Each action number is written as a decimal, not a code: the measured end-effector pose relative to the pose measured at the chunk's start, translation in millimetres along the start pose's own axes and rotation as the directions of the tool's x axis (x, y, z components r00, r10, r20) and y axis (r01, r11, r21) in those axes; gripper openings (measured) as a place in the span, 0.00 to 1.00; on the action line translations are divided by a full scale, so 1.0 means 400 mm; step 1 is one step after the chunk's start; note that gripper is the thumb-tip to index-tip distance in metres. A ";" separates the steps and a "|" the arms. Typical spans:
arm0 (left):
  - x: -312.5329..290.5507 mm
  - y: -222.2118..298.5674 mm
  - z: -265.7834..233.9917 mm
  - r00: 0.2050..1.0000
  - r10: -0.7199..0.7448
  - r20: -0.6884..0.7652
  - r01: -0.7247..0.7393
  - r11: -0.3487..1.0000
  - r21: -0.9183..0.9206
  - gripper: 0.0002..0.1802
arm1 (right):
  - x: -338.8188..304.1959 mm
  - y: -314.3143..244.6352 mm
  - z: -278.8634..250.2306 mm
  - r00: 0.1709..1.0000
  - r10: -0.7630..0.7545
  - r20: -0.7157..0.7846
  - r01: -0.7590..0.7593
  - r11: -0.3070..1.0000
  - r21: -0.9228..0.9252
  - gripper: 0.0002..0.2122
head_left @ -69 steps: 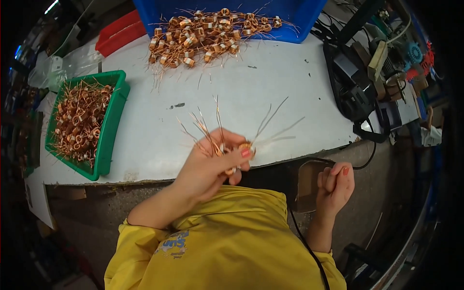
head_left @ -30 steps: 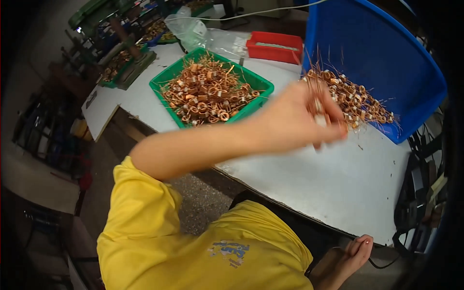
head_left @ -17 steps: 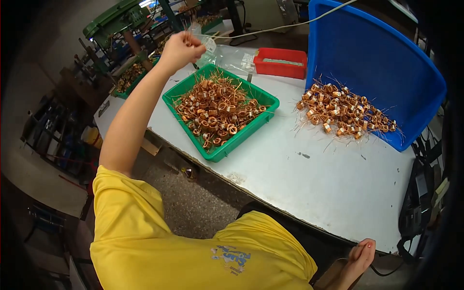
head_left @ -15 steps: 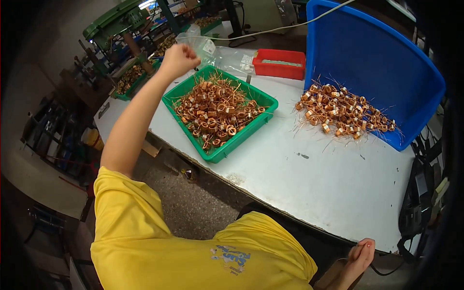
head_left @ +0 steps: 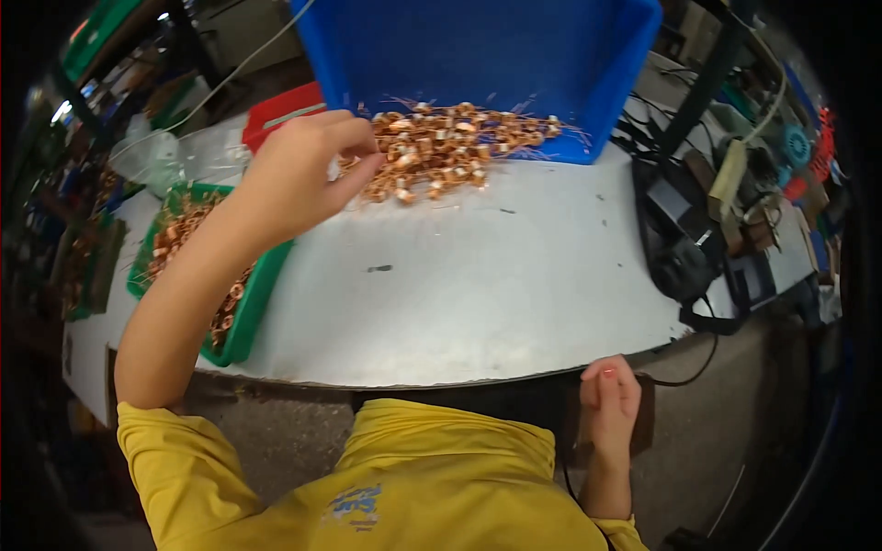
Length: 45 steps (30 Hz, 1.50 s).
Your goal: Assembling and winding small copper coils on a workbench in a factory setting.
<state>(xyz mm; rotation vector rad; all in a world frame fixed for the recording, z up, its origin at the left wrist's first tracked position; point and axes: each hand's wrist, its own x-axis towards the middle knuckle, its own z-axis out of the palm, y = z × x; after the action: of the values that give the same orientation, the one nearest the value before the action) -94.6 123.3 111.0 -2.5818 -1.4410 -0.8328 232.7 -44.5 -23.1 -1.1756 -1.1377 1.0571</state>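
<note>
My left hand (head_left: 299, 170) reaches across the table at the near left edge of a pile of copper wire coils (head_left: 450, 151). Its fingers are curved, with a gap to the thumb where coils show through; I make out nothing held. These small ring-shaped coils have pale bands and long loose wire ends. They spill from a blue bin (head_left: 478, 55) whose open side faces me. Under my left forearm, partly hidden, stands a green tray (head_left: 253, 317) filled with similar coils. My right hand (head_left: 610, 399) is loosely curled near the table's front edge, with nothing visible in it.
A red container (head_left: 285, 106) and clear plastic bags (head_left: 207, 151) lie behind the green tray. At the right are a black bag (head_left: 680, 239) and a cord hanging off the edge. The white tabletop (head_left: 441, 294) lies between me and the pile.
My left hand has moved right, from above the green tray to the coils by the blue bin. The view has swung right. My right hand remains curled near the table edge.
</note>
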 end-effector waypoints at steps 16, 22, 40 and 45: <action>0.218 -0.222 0.204 0.960 -0.067 0.271 0.045 0.995 0.084 0.05 | -0.044 -0.024 -0.051 0.993 0.069 -0.093 -0.074 0.996 -0.053 0.11; 0.200 -0.213 0.204 0.948 -0.123 0.294 0.034 0.956 0.293 0.06 | -0.025 -0.018 -0.025 0.998 0.054 -0.031 -0.056 0.997 -0.050 0.10; 0.174 -0.134 0.145 0.811 -0.046 -0.583 -0.007 0.996 -0.087 0.11 | -0.015 0.006 -0.010 0.992 0.101 0.082 -0.097 0.994 -0.044 0.09; 0.155 0.020 0.073 0.770 -0.562 -0.302 0.026 0.500 -0.866 0.07 | -0.016 0.006 0.006 0.990 0.088 0.109 -0.085 0.996 -0.030 0.09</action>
<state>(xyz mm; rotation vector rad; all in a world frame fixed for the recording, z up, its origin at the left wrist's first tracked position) -50.0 175.7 117.8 -2.0821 -1.5330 -2.6513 229.5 -50.3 -25.8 -1.2075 -1.1972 1.1901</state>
